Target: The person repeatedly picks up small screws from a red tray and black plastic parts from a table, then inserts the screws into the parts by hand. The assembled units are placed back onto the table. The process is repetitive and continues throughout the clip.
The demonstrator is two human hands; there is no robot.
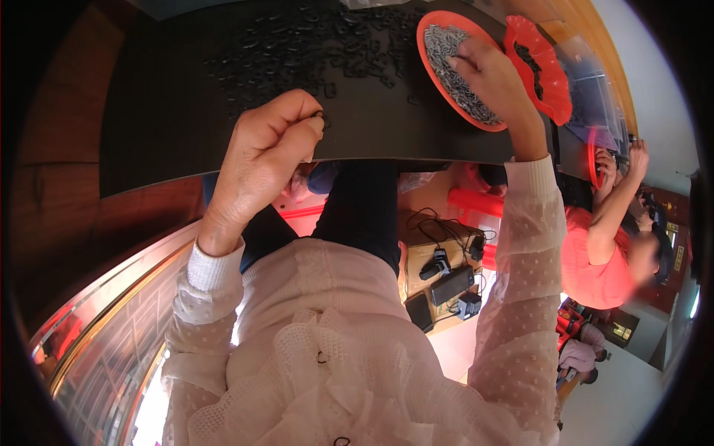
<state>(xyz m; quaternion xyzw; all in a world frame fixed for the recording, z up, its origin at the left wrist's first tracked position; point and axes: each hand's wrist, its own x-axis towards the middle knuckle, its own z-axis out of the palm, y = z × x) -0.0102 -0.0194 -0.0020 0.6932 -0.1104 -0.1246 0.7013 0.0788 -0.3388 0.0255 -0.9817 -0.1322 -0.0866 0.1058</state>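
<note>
My left hand point(271, 149) is closed in a pinch above the near edge of the dark table. Between thumb and forefinger it grips a small black part point(323, 117), mostly covered by the fingertips. My right hand point(494, 78) reaches into an orange-red bowl point(427, 63) of small grey metal pins or screws point(465, 93). Its fingers are bent together at the heap, and whatever is between them is too small to make out. Many loose black parts point(297, 48), some of them ring- or buckle-shaped, lie scattered beyond my left hand.
Right of the bowl stands a red wavy-rimmed dish point(554, 82) with dark pieces. Clear plastic containers point(595, 89) are beyond it. Below the table, a box point(446, 325) bears chargers and cables. A co-worker in a red top point(595, 260) sits at the right.
</note>
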